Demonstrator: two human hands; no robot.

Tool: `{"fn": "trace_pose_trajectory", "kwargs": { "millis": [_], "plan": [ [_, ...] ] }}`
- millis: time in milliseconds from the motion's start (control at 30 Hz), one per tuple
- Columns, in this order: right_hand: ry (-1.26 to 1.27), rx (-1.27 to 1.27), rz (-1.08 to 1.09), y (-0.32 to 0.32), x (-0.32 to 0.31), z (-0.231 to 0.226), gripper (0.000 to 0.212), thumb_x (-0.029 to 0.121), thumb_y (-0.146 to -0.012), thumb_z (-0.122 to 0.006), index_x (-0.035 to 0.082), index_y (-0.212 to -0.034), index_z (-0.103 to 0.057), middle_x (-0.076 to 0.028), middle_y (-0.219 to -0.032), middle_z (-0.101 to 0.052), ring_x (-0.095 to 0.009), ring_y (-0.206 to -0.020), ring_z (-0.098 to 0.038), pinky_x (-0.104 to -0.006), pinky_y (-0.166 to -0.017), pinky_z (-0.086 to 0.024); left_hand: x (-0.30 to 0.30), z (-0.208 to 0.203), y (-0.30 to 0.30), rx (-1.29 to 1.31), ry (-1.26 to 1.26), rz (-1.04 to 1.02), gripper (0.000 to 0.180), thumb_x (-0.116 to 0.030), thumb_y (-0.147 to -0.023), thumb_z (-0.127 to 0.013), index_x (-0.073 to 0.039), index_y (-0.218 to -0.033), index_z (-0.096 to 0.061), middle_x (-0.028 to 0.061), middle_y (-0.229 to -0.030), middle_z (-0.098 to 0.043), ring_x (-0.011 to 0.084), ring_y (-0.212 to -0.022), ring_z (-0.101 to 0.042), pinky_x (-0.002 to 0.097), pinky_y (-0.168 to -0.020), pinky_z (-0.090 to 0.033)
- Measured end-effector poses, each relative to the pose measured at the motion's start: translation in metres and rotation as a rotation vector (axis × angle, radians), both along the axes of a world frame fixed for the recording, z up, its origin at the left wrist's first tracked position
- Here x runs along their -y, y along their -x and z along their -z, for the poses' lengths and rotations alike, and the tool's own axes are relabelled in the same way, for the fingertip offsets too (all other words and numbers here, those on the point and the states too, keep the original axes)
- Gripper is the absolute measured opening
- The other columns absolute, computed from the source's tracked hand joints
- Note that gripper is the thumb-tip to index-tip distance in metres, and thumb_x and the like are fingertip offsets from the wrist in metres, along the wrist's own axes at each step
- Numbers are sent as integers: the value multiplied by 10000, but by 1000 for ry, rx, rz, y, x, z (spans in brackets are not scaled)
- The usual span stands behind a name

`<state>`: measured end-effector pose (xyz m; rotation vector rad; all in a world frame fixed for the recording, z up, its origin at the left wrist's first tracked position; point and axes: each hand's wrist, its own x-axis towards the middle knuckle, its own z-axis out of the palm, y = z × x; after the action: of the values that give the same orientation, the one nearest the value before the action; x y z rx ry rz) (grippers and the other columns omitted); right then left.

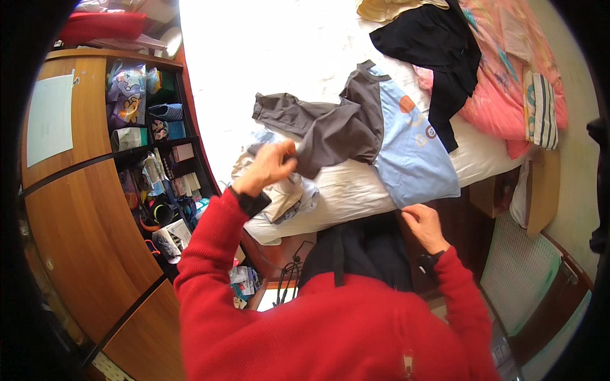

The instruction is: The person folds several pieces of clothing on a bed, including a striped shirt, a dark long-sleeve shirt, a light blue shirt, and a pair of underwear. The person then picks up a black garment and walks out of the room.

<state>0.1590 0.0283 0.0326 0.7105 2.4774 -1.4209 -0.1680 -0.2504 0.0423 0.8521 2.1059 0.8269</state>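
Note:
A long-sleeved shirt with a light blue printed body (413,152) and dark grey sleeves (340,136) lies sideways on the white bed, its collar pointing away from me. My left hand (270,167) is closed on the end of the nearer grey sleeve. Underneath that hand sits a crumpled heap of beige and pale blue clothing (286,195), partly covered by the hand and sleeve. At the bed's near edge, my right hand (424,227) pinches the lower hem corner of the shirt between thumb and fingers. The other sleeve stretches out, creased, toward the left.
Black clothing (438,47) and a pink quilt (495,82) occupy the far right of the white bed (254,44). A folded striped cloth (543,111) rests on the quilt. On the left stands a wooden cabinet (82,209) with crowded open shelves. Cables (292,273) hang below the bed's edge.

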Motion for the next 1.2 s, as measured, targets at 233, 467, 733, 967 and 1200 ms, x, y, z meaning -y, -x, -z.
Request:
{"fn": "trace_pose_trajectory", "kwargs": {
  "millis": [233, 467, 733, 967, 1200],
  "plan": [
    [1306, 523, 432, 12, 66, -7, 605, 504, -964, -557, 104, -1409, -466, -53, -1333, -567, -144, -1172, -537, -323, -963, -416, -38, -29, -120, 1188, -39, -128, 198, -104, -916, -644, -80, -1079, -534, -42, -884, -601, 30, -739, -529, 217, -616, -415],
    [1680, 248, 719, -18, 79, -9, 518, 256, -919, -671, 7, -1330, -478, -142, -1187, -614, -255, -1026, -649, -416, -902, -544, -64, 1, -174, 1529, -238, -453, 212, -13, -913, -581, -48, -1119, -546, 29, -1067, -606, 145, -938, -629, 317, -811, -535],
    [1517, 209, 804, -62, 28, -16, 404, 122, -838, -700, -16, -1177, -529, -104, -880, -609, -198, -710, -624, -402, -728, -576, -96, 35, -86, 592, -384, -328, 115, -55, -915, -577, 7, -1010, -599, 70, -917, -662, 137, -837, -635, 277, -767, -505],
    [1903, 43, 1483, -133, -70, 54, 251, 156, -913, -643, -40, -1020, -529, -87, -825, -534, -151, -614, -518, -304, -662, -470, -189, 89, 12, -752, -52, 406, 591, 103, -689, -525, -163, -1207, -626, 72, -1433, -494, 306, -1350, -422, 520, -1090, -326],
    [1813, -78, 1474, -169, -111, 146, 396, 164, -1004, -511, -101, -1296, -476, -193, -1018, -633, -182, -641, -568, -306, -692, -513, -246, 127, 54, -659, 204, 486, 319, -61, -789, -584, -147, -1076, -695, 42, -1151, -662, 271, -1288, -478, 508, -1059, -314]
  ]
}}
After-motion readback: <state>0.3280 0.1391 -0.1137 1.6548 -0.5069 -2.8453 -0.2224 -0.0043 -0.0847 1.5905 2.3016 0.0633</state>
